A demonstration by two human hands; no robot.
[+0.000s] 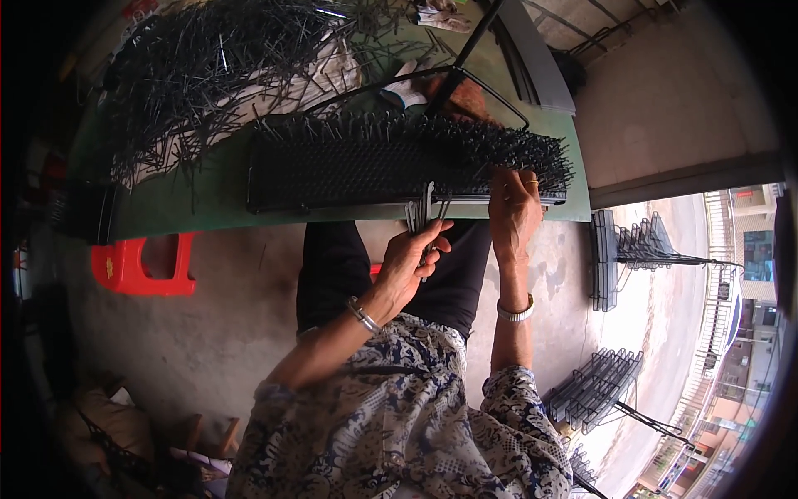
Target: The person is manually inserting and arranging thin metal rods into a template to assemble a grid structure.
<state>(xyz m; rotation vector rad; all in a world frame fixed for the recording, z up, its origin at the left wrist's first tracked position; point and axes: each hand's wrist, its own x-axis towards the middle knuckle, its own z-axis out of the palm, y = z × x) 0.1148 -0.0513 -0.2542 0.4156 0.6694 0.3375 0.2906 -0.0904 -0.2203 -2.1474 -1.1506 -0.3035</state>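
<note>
In front of me on the green table lies a long black perforated rack (357,170). Thin dark strips (515,150) stand upright in it, densest along its far side and right end. My left hand (407,262) is closed around a small bundle of thin metal strips (427,208), their ends pointing up at the rack's near edge. At the right part of the rack my right hand (515,212) has its fingers pinched together among the standing strips. Whatever those fingertips hold is too small and hidden to make out.
A large heap of loose dark strips (208,71) lies on pale cloth at the table's far left. Behind the rack stand a black metal frame (453,79) and a white glove (405,87). A red plastic stool (145,266) is at left; wire racks (594,387) stand at right.
</note>
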